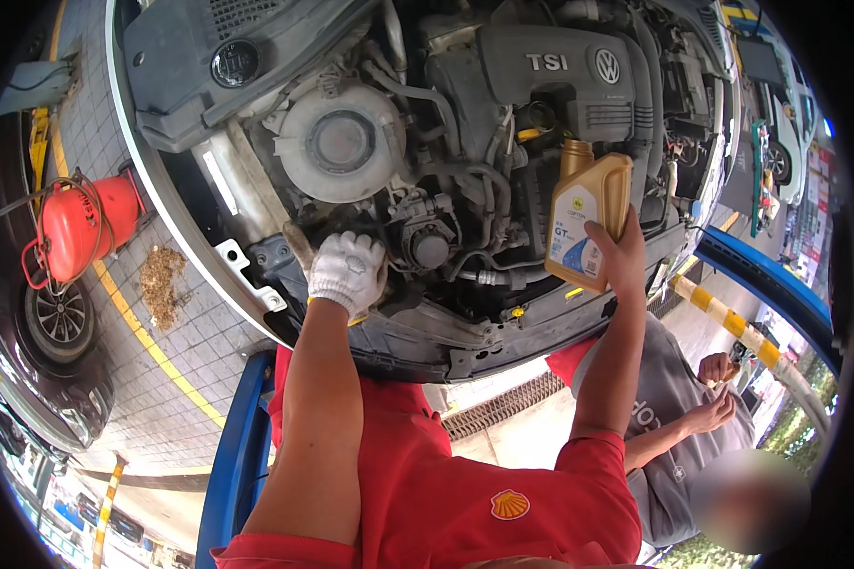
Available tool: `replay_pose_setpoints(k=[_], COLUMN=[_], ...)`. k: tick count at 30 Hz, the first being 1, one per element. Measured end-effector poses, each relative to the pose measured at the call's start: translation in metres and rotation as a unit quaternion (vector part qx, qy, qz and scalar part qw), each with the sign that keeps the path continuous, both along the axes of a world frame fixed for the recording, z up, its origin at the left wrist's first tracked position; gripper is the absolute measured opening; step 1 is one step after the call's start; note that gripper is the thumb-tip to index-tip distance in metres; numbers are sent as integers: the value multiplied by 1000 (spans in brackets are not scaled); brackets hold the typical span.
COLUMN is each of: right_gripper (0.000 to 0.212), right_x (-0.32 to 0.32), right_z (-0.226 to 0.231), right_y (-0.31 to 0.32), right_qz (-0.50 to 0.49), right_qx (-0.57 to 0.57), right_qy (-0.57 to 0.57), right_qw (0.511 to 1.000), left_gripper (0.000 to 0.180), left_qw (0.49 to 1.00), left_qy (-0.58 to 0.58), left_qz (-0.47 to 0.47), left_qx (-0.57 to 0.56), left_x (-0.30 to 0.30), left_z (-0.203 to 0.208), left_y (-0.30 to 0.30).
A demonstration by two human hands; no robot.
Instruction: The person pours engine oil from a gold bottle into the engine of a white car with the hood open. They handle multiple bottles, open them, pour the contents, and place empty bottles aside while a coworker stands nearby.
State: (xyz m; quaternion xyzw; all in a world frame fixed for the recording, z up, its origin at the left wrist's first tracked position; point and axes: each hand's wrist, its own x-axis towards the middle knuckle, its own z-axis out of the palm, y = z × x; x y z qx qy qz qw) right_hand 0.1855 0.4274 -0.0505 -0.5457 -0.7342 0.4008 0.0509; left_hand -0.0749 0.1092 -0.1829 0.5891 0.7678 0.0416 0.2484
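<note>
My right hand (622,254) is bare and closed around the side of a gold plastic engine oil bottle (562,211) with a blue and white label. The bottle leans slightly over the right part of the engine bay, its neck up. Just beyond the neck lies a dark round opening (541,116) in the engine, with a yellow piece (527,136) beside it. In a white knit glove, my left hand (345,271) is curled at the front edge of the bay. What its fingers hold is hidden. A brownish strip (298,247) lies beside the glove.
A round whitish coolant tank (342,142) and a black engine cover (550,66) fill the bay. At right stands a person in grey (678,417), hands together. Blue lift arms (236,455) flank me. A red tank (81,228) and a dark car (43,365) are at left.
</note>
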Motion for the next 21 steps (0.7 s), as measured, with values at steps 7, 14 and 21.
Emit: replay_pose_setpoints(k=[7,14,21], right_gripper=[52,52,51], right_x=[-1,-3,-6], right_z=[0,2,4], right_y=[1,2,1], right_qz=[-3,10,9], right_qx=[8,18,17], right_qy=[-7,-26,-32], right_qw=[1000,999,999], left_gripper=[23,22,22], left_qw=[1000,1000,1000], left_qy=[1,-10,-16], left_qz=[-1,9,11], left_qx=[-18,-1,-6], left_x=[0,0,-1], left_z=[-1,2,0], left_y=[0,-1,-1])
